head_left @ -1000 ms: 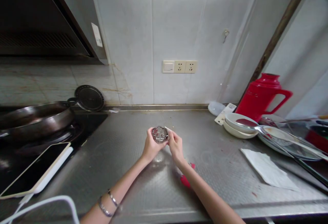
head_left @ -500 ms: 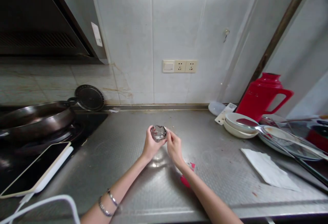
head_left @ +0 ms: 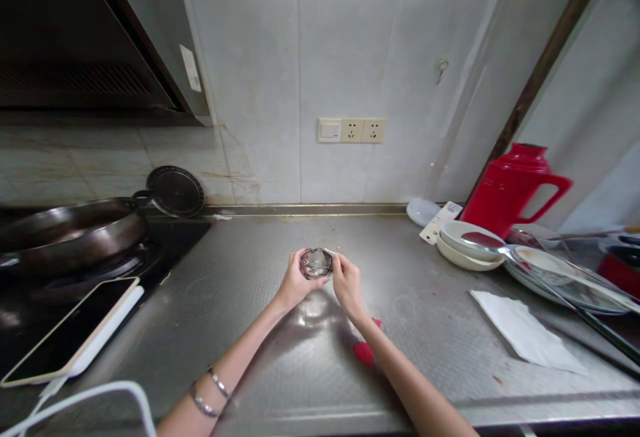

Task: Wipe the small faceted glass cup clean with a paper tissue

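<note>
A small clear faceted glass (head_left: 315,262) is held above the steel counter (head_left: 260,330), between both of my hands. My left hand (head_left: 295,284) wraps its fingers round the glass's left side and underside. My right hand (head_left: 347,284) pinches the right side, thumb on the rim. A small red object (head_left: 364,352) lies on the counter, partly hidden under my right forearm.
A dark pan (head_left: 70,234) sits on the stove at left, with a round lid (head_left: 175,191) behind it. A tablet (head_left: 70,334) and white cable (head_left: 95,397) lie at the front left. White bowls (head_left: 467,245), plates (head_left: 560,277), a red jug (head_left: 510,184) and a paper napkin (head_left: 523,334) crowd the right.
Both hands have turned the glass a little between them and shifted slightly right. Everything else on the counter is where it was.
</note>
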Demonstrator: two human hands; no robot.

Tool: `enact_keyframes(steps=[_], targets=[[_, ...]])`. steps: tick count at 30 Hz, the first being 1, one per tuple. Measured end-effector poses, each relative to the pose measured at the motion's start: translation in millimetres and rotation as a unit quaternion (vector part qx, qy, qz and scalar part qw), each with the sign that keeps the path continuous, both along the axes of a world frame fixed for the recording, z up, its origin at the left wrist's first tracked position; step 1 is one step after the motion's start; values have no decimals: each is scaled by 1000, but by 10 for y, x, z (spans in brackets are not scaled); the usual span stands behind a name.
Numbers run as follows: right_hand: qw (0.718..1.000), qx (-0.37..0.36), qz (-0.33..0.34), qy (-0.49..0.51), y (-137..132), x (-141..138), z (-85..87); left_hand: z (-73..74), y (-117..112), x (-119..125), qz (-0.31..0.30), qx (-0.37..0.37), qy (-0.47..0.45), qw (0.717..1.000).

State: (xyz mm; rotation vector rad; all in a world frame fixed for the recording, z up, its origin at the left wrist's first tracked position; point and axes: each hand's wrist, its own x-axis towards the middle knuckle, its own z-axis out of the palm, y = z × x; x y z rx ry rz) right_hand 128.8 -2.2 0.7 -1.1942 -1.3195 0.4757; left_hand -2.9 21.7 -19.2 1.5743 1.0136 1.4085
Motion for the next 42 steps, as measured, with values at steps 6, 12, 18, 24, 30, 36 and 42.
enact_keyframes(steps=[6,12,18,24,30,36,42], targets=[[1000,0,12,-1,-58,-126,-60,-13,50,-18,102,11,15,995],[999,0,16,39,-27,-140,-93,-140,58,30,69,-8,-12,998],[996,-1,-14,92,55,20,-35,-128,-21,85,-44,-35,-38,998],[991,-12,29,132,115,54,-38,-73,35,25,-22,-23,-29,999],[991,-24,47,125,81,8,-15,-73,42,-23,-97,-16,-25,995],[996,-3,30,80,-11,-32,-1,-29,-4,-9,13,23,17,999],[999,6,28,44,-90,-135,-48,31,-20,22,105,17,-11,994]])
